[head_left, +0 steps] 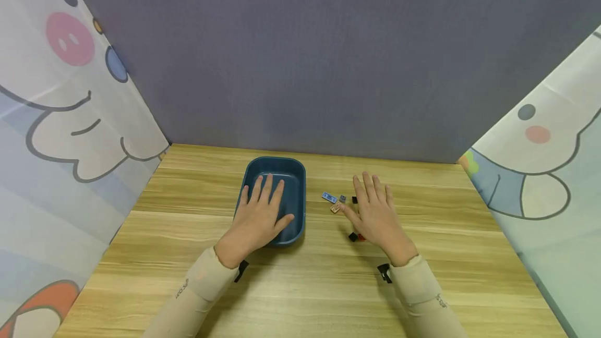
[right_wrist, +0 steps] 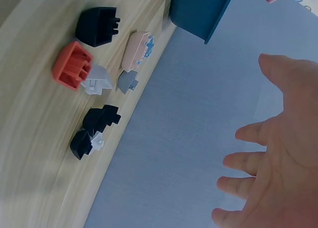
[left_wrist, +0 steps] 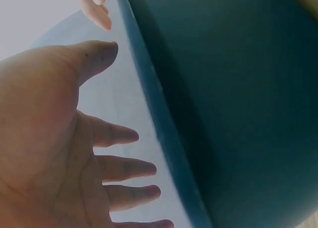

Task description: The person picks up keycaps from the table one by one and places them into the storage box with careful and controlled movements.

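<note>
Above the table (head_left: pixel 305 296), hands (head_left: pixel 255 223) (head_left: pixel 374 218) outspread, empty; blue tray (head_left: pixel 296 200) below, long axis front to back.

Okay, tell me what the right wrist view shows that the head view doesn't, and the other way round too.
Only the right wrist view shows the palm of the right hand and a white piece beside the red piece.

Only the head view shows the cartoon pig's pink snout and both sleeves.

Both show the wooden table, the tray, that red piece and at least part of the left hand.
</note>
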Action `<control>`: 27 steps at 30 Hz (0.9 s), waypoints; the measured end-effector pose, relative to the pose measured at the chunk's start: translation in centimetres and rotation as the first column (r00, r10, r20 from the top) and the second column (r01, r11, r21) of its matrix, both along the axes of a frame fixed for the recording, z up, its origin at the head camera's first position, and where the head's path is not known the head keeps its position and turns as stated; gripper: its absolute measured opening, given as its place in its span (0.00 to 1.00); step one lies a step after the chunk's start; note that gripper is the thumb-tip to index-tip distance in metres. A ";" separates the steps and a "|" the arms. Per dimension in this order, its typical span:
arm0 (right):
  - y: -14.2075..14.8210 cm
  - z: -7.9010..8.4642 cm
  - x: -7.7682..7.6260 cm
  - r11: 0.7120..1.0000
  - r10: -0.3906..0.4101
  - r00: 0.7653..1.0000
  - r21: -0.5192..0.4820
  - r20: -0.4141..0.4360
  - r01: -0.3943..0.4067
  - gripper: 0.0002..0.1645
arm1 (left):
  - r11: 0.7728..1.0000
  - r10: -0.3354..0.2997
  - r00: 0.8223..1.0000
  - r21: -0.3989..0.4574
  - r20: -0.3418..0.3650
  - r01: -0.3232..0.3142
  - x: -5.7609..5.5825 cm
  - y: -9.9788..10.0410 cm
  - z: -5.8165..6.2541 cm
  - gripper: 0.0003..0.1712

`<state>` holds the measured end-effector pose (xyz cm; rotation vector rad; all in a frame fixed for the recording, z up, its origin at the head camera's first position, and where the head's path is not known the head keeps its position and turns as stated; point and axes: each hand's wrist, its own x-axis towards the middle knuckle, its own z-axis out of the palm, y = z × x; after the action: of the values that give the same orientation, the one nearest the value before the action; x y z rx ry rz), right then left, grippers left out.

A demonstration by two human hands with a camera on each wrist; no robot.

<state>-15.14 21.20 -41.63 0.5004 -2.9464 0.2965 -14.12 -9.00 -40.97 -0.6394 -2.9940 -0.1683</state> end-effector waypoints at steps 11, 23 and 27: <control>0.4 0.2 0.1 1.000 0.025 1.000 -0.015 0.003 -0.025 0.44 | 0.999 0.029 0.999 0.032 0.016 -0.030 -0.3 -1.3 0.5 0.47; 1.3 -0.4 -0.5 0.999 0.053 0.997 -0.001 -0.059 -0.053 0.33 | 0.996 0.067 0.997 0.059 0.025 -0.068 -1.3 -5.4 0.7 0.34; 1.8 -0.8 -1.0 0.997 0.080 0.990 -0.010 -0.118 -0.082 0.31 | 0.994 0.070 0.996 0.084 0.063 -0.075 -1.5 -5.9 0.6 0.28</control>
<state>-16.19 23.01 -42.43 0.6148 -2.8125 0.2875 -15.63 -14.92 -40.42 -0.5258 -3.0420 -0.3151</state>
